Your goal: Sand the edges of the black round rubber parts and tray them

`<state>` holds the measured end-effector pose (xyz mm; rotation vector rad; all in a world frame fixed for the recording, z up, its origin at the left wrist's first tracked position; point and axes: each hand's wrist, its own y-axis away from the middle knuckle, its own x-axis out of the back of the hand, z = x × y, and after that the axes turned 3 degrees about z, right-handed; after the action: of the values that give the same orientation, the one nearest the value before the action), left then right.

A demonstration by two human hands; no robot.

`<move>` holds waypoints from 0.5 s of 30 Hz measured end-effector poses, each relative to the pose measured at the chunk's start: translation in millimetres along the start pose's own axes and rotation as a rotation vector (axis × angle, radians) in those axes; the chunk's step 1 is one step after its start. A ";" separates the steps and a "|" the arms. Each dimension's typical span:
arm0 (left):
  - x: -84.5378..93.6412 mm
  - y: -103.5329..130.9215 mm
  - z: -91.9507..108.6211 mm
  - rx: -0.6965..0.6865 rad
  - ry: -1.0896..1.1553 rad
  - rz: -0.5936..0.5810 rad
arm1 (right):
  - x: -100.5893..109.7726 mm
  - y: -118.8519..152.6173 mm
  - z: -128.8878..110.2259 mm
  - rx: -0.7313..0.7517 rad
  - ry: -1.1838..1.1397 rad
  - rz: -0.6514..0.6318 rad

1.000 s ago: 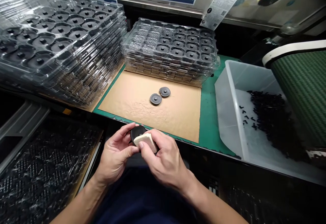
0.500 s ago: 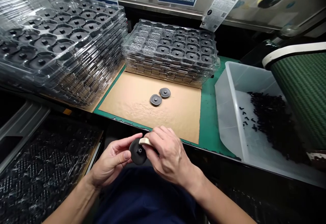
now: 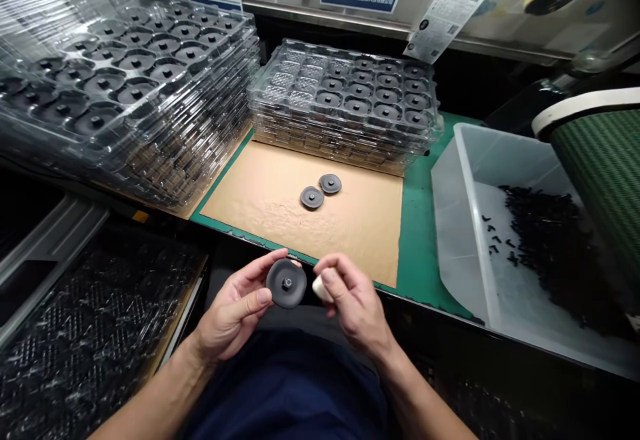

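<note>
Between thumb and fingers, my left hand [image 3: 235,313] holds a dark grey round disc [image 3: 286,285] by its left edge. The disc faces up toward me and has a small raised hub in its middle. My right hand [image 3: 357,307] is closed on a small off-white block [image 3: 324,287], whose kind I cannot make out, just right of the disc and apart from it. Two similar grey discs, a nearer one [image 3: 312,197] and a farther one [image 3: 331,184], lie side by side on the brown cardboard sheet [image 3: 250,187] beyond my hands.
Clear plastic trays [image 3: 345,127] stacked behind the cardboard hold rows of discs, with several pockets bare. A taller tray stack [image 3: 200,100] stands at left. At right, a translucent bin [image 3: 460,227] contains small black parts, beside a green conveyor belt [image 3: 600,160].
My right hand has drawn the off-white block away from the disc to the right. The disc in my left hand has turned to face me more fully.
</note>
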<state>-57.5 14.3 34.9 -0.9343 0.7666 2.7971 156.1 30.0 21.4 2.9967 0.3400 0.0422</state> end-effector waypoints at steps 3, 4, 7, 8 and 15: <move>-7.2 -4.6 -0.4 -0.050 -0.097 0.042 | -12.9 7.3 8.4 -0.074 -0.006 -0.139; -10.0 -7.3 -2.0 -0.079 -0.165 0.081 | -18.2 8.6 8.9 -0.039 0.015 -0.142; -16.9 -16.6 -8.3 -0.149 -0.337 0.215 | -30.8 10.2 7.7 0.063 0.060 -0.054; -18.2 -19.2 -10.1 -0.140 -0.340 0.232 | -33.0 10.3 7.5 0.063 0.048 -0.033; -16.7 -16.9 -15.6 -0.051 -0.128 0.056 | -29.3 7.8 11.4 -0.091 -0.111 0.050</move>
<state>-31.6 22.4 26.7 -0.7430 0.7185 2.9035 129.8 14.5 10.7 2.9022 0.2444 -0.1010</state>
